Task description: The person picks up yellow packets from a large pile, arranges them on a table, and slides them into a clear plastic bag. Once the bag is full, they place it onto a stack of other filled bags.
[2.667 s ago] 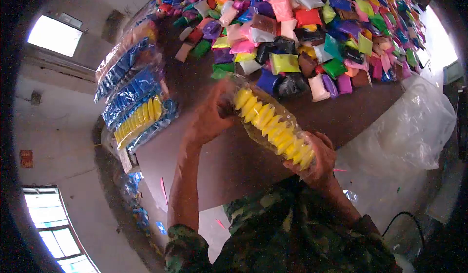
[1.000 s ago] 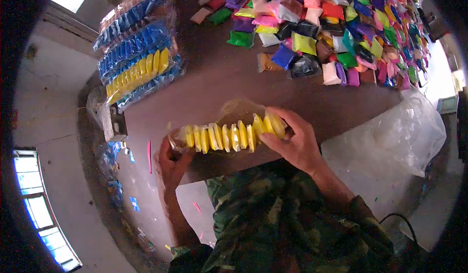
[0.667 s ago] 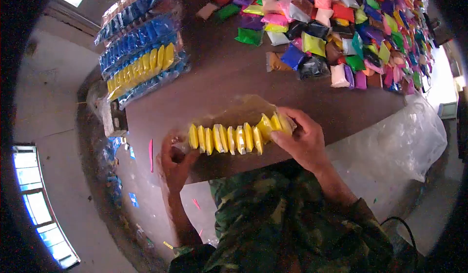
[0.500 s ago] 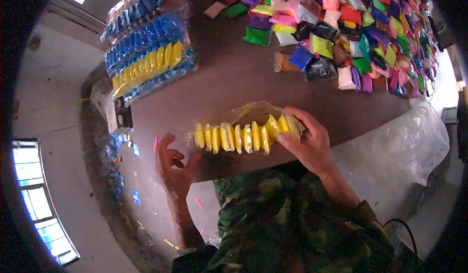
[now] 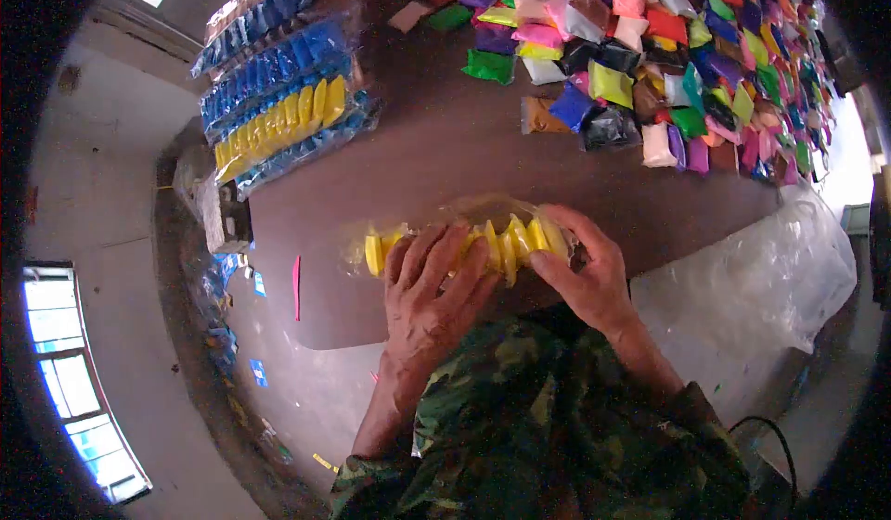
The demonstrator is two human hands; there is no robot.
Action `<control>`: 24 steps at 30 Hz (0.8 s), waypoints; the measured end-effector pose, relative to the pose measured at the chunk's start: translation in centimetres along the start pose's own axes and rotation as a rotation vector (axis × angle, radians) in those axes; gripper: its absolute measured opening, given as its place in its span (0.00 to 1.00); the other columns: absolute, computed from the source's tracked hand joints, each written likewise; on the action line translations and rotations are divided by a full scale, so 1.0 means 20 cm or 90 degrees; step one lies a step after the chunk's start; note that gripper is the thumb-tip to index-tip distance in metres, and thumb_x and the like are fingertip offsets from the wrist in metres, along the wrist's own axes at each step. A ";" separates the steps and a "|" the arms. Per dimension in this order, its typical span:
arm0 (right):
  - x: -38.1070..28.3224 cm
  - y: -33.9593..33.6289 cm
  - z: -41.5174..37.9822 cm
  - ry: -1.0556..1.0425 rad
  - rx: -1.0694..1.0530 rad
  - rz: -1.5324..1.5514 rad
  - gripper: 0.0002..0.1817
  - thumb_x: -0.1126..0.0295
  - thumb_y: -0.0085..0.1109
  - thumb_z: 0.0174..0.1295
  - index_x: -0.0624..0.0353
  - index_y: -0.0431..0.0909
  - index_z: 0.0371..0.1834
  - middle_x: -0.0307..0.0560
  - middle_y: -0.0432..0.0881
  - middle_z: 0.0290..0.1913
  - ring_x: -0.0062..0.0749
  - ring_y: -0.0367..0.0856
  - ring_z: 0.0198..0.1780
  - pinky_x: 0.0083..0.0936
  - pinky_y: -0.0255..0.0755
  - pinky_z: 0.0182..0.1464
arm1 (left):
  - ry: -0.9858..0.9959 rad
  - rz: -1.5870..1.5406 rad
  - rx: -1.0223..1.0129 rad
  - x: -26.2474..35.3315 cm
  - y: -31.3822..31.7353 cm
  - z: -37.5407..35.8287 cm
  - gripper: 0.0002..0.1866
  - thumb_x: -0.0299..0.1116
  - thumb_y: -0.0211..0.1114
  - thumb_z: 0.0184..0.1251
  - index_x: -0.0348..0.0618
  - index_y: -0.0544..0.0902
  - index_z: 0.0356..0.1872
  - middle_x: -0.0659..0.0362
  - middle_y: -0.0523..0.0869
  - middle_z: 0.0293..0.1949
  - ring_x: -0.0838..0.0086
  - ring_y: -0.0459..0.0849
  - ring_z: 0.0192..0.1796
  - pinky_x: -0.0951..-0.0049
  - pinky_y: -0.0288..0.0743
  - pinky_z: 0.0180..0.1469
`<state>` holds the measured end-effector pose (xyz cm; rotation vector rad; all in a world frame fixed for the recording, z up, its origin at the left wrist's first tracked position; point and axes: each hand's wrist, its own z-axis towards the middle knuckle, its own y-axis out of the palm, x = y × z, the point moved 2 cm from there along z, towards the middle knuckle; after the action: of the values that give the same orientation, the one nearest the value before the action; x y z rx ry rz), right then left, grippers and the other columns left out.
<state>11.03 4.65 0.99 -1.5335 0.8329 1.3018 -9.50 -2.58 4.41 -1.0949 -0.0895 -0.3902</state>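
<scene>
A row of small yellow packets (image 5: 513, 242) lies in a clear plastic bag (image 5: 483, 206) near the front of the brown table. My left hand (image 5: 434, 283) is laid across the left and middle of the row, its fingers bent over the packets and its thumb on the near side. Part of the row is hidden beneath it. At the right end, my right hand (image 5: 592, 269) grips the bag and the last packets between thumb and fingers.
Bagged rows of blue packets (image 5: 278, 79) and yellow packets (image 5: 283, 128) are stacked at back left. A heap of loose multicoloured packets (image 5: 650, 65) covers the back right. A large clear plastic sheet (image 5: 761, 269) hangs at the right edge. A pink strip (image 5: 297, 288) lies at the left edge.
My left hand has moved right from beside the row onto the packets, closing over them. The pink strip at the left now shows fully. My right hand stays at the right end.
</scene>
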 end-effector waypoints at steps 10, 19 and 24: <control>0.02 0.00 -0.01 0.020 -0.016 0.028 0.26 0.57 0.68 0.67 0.62 0.79 0.63 0.56 0.86 0.59 0.45 0.85 0.61 0.37 0.76 0.65 | -0.049 -0.034 -0.046 0.04 -0.02 0.00 0.32 0.47 0.80 0.54 0.52 0.84 0.62 0.57 0.79 0.67 0.57 0.77 0.65 0.49 0.66 0.68; -0.02 -0.01 0.00 -0.016 0.027 0.004 0.15 0.66 0.55 0.78 0.66 0.83 0.57 0.46 0.85 0.53 0.24 0.81 0.52 0.24 0.75 0.55 | -0.029 0.053 -0.051 0.05 0.06 0.00 0.28 0.46 0.81 0.52 0.56 0.87 0.56 0.61 0.81 0.60 0.62 0.76 0.65 0.50 0.63 0.70; -0.03 0.00 0.00 -0.077 0.072 -0.057 0.14 0.66 0.54 0.78 0.63 0.84 0.54 0.56 0.88 0.52 0.46 0.88 0.53 0.36 0.79 0.58 | -0.059 0.011 -0.074 0.05 0.04 0.03 0.24 0.43 0.81 0.52 0.55 0.88 0.52 0.62 0.82 0.57 0.63 0.77 0.63 0.51 0.65 0.68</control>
<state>10.99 4.55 1.59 -1.3741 0.7401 1.2479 -8.23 -2.06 4.28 -1.2273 -0.1405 -0.3322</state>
